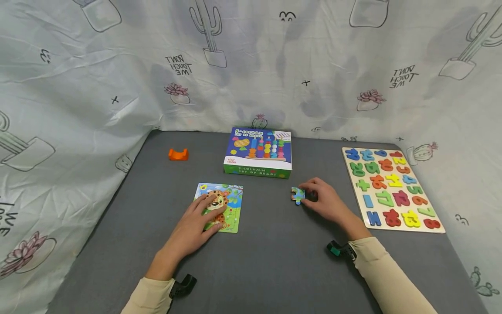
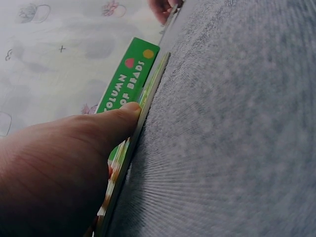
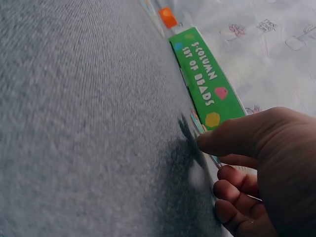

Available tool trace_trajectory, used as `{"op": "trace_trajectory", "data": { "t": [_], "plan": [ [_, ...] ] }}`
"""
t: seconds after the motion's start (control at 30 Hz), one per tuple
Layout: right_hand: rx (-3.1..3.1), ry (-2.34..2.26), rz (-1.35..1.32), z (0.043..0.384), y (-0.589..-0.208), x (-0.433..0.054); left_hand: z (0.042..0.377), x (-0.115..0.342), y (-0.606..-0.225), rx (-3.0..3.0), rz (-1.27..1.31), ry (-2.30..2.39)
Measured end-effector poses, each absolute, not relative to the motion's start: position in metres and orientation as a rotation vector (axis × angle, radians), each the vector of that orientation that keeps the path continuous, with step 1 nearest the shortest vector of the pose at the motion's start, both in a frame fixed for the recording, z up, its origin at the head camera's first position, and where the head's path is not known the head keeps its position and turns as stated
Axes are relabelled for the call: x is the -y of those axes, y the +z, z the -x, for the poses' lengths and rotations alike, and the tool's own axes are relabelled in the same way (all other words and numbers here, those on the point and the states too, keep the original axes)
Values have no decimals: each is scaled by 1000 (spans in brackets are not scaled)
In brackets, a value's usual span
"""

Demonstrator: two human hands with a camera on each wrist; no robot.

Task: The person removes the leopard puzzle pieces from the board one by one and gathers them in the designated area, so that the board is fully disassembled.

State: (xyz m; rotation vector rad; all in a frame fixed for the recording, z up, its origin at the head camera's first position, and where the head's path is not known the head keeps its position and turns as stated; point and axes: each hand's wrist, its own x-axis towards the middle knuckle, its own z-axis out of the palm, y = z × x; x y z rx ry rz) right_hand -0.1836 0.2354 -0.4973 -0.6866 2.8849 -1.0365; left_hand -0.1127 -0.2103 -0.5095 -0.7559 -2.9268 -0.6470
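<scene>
Pinching piece [image 1: 298,196] by edge in right hand [image 1: 325,199], right of puzzle [image 1: 232,205]; cannot tell if lifted or touching table [image 1: 259,270]. Could twist or drop piece by pinching too loosely, at edge only. Holding right hand low, thumb toward body. Resting left hand [image 1: 191,226] on puzzle, fingers spread, grasping nothing; could slide puzzle by pressing sideways.

The left hand [image 1: 194,224] lies palm down, fingers spread. The right hand [image 1: 324,199] pinches, nearer the right edge of the desk [image 1: 270,261].
</scene>
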Motion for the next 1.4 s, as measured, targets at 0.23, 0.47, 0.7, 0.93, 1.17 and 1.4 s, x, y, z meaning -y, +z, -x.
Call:
{"op": "trace_trajectory", "data": {
  "t": [0.23, 0.47, 0.7, 0.93, 1.17, 1.4],
  "plan": [
    [-2875, -1003, 699, 183, -498, -241, 112, 209, -510, 2918, 762, -666],
    [-2850, -1009, 682, 186, -498, -242, 111, 211, -509, 2911, 769, -658],
    [-2838, -1015, 680, 188, -496, -244, 112, 212, -507, 2910, 768, -673],
    [-2838, -1014, 669, 187, -495, -243, 111, 210, -505, 2935, 768, -658],
    [-2829, -1029, 659, 187, -495, -241, 108, 207, -501, 2952, 744, -522],
    [-2884, -1061, 649, 188, -488, -236, 102, 207, -498, 2955, 718, -481]
  ]
}}
